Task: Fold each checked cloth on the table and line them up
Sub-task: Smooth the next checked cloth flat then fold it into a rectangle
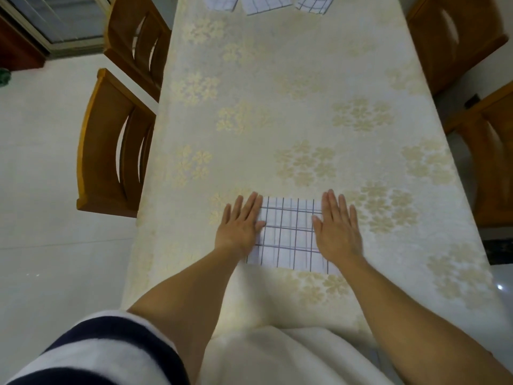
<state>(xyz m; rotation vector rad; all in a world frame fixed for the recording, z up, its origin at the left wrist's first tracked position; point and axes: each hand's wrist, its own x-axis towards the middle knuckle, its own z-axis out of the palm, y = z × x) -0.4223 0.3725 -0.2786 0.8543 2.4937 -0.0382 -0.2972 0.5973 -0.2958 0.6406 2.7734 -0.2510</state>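
Palms flat and holding nothing, left hand [241, 223] and right hand [337, 229] should press outward evenly on the folded checked cloth [290, 234] near the table [277, 79] edge, flattening its creases before it joins the 3 folded cloths [265, 4] at the far end.

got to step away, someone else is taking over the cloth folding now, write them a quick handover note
Left hand: open, flat on the left edge of the folded checked cloth near the table's front.
Right hand: open, flat on its right edge.
Done: three checked cloths lie side by side at the far end, cut off by the frame.
Left: finish pressing this cloth, then move it up beside the three.
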